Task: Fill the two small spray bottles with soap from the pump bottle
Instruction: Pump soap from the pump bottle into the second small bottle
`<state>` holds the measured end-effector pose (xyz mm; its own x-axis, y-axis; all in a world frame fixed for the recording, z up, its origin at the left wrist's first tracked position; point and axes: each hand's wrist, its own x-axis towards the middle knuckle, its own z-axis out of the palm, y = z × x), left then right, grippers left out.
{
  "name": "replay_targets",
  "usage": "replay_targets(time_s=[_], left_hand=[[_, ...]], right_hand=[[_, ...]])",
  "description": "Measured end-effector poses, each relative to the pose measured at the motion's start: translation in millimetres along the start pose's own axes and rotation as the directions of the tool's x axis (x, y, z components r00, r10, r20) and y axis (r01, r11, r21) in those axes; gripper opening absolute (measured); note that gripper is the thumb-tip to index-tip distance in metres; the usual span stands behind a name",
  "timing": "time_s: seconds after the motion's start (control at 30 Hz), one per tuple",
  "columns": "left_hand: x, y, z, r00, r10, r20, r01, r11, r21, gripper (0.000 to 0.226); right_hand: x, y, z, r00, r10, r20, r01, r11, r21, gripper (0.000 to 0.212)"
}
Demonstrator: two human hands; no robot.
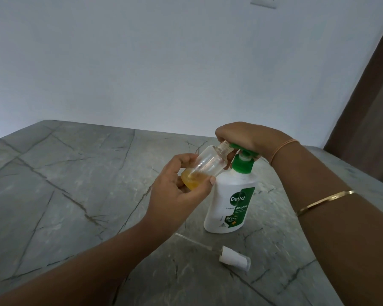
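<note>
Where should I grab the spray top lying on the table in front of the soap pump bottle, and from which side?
Pinch the spray top by its thick white head, coming down from above and closing across its sides. It lies flat on the table, and its thin dip tube, pointing left, looks too slender to grip securely.

A plain pale wall (164,62) fills the upper half of the view, bare but for a white switch plate (263,2) cut off by the top edge. Below it lies a grey stone-look tabletop (75,184), veined with darker and brownish lines, its far edge meeting the wall. At the far right a dark brown strip (367,107), door or curtain I cannot tell, slants up the view; the light is dim, cool and even.
</note>
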<state>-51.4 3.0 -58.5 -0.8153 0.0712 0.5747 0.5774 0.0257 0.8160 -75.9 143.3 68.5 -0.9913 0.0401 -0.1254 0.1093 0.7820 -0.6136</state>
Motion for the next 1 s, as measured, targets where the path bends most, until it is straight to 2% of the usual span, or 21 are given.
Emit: replay_targets(time_s=[0.13,0.33,0.77,1.0], left_hand=[[-0.2,1.0,1.2,1.0,0.011,-0.004,-0.011,1.0,0.013,0.036],[0.0,0.7,0.5,0.999,0.039,-0.005,-0.039,0.999,0.024,0.035],[-1.5,2.0,1.9,1.0,0.026,-0.012,-0.026,1.0,0.01,0.036],[-1.1,1.0,2.1,0.999,0.046,-0.012,-0.046,0.999,0.021,0.036]], right_hand=[[-0.4,-1.3,-0.8,1.0,-0.014,-0.003,0.014,1.0,0.007,0.022],[3.3,-7.2,-6.5,0.999,-0.02,-0.034,0.015,0.991,-0.137,0.028],[2.2,-1.7,-0.1,0.999,-0.009,-0.033,0.007,0.999,-0.052,0.021],[3.8,-5.8,-7.4,0.998,-0.036,-0.049,0.027,0.987,-0.161,0.03]])
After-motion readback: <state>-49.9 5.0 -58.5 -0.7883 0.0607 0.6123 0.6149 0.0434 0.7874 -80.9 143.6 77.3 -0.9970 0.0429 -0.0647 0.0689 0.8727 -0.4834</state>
